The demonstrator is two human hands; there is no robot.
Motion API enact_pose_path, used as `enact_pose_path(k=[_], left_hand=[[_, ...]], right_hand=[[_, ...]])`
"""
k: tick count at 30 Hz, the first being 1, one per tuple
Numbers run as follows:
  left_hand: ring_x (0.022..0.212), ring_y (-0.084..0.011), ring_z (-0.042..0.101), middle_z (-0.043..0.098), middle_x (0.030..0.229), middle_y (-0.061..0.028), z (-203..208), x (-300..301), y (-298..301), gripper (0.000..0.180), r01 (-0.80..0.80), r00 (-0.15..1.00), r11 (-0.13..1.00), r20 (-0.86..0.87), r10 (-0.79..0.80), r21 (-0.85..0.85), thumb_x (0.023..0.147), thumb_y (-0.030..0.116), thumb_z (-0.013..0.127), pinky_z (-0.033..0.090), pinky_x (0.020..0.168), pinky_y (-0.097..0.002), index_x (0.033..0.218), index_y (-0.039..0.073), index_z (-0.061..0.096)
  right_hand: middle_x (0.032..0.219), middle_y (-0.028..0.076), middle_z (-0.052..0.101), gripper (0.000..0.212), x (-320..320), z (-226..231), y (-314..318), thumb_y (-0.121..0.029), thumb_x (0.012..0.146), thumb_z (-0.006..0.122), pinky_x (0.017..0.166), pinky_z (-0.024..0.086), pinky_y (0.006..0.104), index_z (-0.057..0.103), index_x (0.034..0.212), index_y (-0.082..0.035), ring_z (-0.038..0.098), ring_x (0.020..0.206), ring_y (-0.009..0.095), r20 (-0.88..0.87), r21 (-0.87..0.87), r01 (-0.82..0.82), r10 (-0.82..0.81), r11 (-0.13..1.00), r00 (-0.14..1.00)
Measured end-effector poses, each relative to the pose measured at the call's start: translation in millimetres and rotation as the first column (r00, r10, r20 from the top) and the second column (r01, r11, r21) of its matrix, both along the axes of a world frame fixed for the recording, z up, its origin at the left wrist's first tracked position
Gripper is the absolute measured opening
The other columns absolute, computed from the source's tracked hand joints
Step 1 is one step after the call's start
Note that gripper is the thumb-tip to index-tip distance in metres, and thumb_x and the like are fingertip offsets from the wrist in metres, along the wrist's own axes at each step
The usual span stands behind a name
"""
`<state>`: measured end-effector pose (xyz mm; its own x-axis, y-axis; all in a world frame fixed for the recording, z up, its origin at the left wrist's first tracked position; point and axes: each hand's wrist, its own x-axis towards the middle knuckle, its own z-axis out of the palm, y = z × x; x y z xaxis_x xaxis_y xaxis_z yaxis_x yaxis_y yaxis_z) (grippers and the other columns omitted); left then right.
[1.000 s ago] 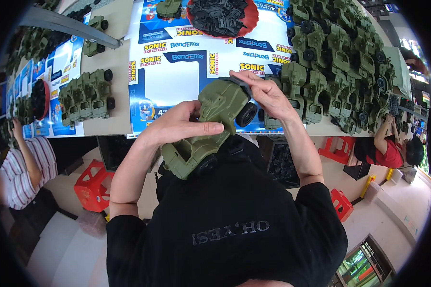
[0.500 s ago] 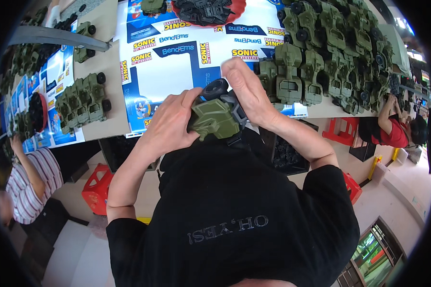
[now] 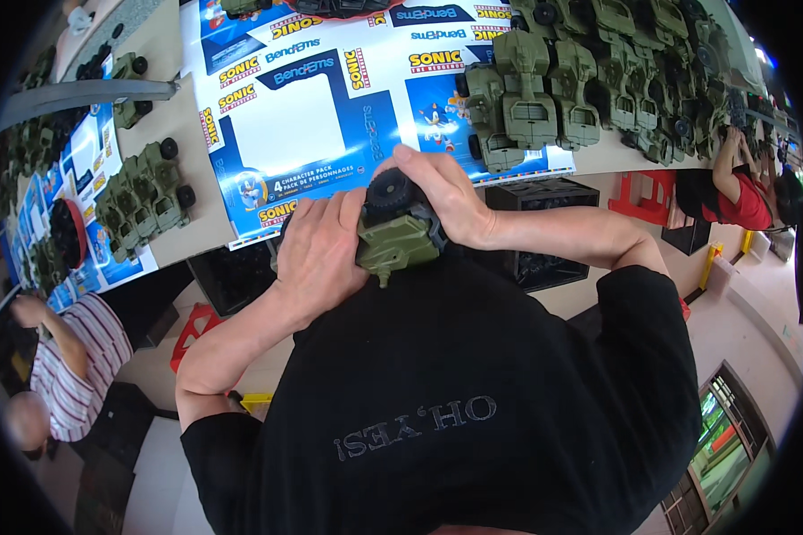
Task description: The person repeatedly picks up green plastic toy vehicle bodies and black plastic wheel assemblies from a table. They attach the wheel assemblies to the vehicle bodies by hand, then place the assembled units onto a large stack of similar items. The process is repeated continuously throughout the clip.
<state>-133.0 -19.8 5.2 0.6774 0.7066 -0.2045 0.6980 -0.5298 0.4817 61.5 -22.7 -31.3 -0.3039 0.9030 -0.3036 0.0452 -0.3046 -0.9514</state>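
A green plastic toy vehicle (image 3: 403, 242) is between my two hands, close to my chest at the table's front edge. Its black wheel (image 3: 391, 193) faces up, and dark grey parts show along its right side. My left hand (image 3: 319, 250) grips the left side of the body, fingers bent around it. From the right, my right hand (image 3: 448, 198) holds the vehicle by the wheel and grey part, its thumb side uppermost. The fingertips of both hands are partly hidden behind the toy.
Printed blue-and-white sheets (image 3: 285, 134) cover the table before me. Rows of green toy vehicles (image 3: 531, 116) stand at the right, more (image 3: 143, 201) at the left. A red tray (image 3: 366, 12) holds black parts. Black crates (image 3: 544, 241) sit below the edge. Co-workers (image 3: 85, 357) are at both sides.
The toy vehicle has turned slightly and its wheel now faces up more squarely. My right hand has come down from above the wheel and closed against its side. The view has shifted.
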Motion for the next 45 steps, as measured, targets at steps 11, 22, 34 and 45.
enact_pose_path(k=[11, 22, 34, 45], left_hand=[[0.086, -0.036, 0.057, 0.059, 0.09, -0.0187, -28, -14, 18, 0.065, -0.083, 0.977, 0.993, 0.19, 0.097, -0.081, 0.052, 0.003, 0.07, 0.043, 0.077, -0.0404, 0.113, -0.001, 0.046], [0.09, -0.019, 0.062, 0.063, 0.098, -0.0104, -49, 22, 55, 0.043, -0.383, 0.471, 0.625, 0.438, 0.766, -0.681, 0.08, 0.014, 0.069, 0.05, 0.08, -0.0333, 0.115, 0.0, 0.047], [0.133, -0.0309, 0.032, 0.035, 0.14, -0.0243, -6, 167, 114, 0.067, -0.041, 0.68, 0.907, 0.653, 0.333, -0.42, 0.088, 0.022, 0.062, 0.027, 0.107, -0.0389, 0.141, 0.001, 0.028], [0.091, -0.0173, 0.061, 0.064, 0.104, -0.0109, -102, 53, 118, 0.044, -0.337, 0.658, 0.666, 0.339, 0.672, -0.666, 0.085, 0.027, 0.066, 0.049, 0.078, -0.0282, 0.118, 0.0, 0.055]], right_hand=[[0.097, 0.008, 0.058, 0.063, -16, -4, 24, -0.055, 0.097, 0.026, 0.08, 0.043, 0.0262, 0.057, 0.106, 0.0, 0.053, 0.085, 0.013, 0.137, 0.03, 0.03, -0.034, 0.999, 0.99], [0.125, 0.019, 0.043, 0.081, 40, 35, 27, -0.034, 0.073, 0.074, 0.094, 0.038, 0.0403, 0.033, 0.135, -0.004, 0.044, 0.114, 0.033, 0.411, 0.495, 0.051, -0.285, 0.867, 0.866], [0.12, 0.02, 0.046, 0.071, 214, 62, 76, -0.021, 0.062, 0.07, 0.099, 0.035, 0.0432, 0.043, 0.124, -0.003, 0.041, 0.114, 0.038, 0.349, 0.901, 0.149, -0.885, 0.407, 0.308], [0.129, 0.016, 0.05, 0.079, 554, 61, 165, -0.041, 0.073, 0.073, 0.099, 0.037, 0.0338, 0.041, 0.135, -0.003, 0.048, 0.119, 0.024, 0.729, 0.588, 0.237, -0.634, 0.773, 0.259]])
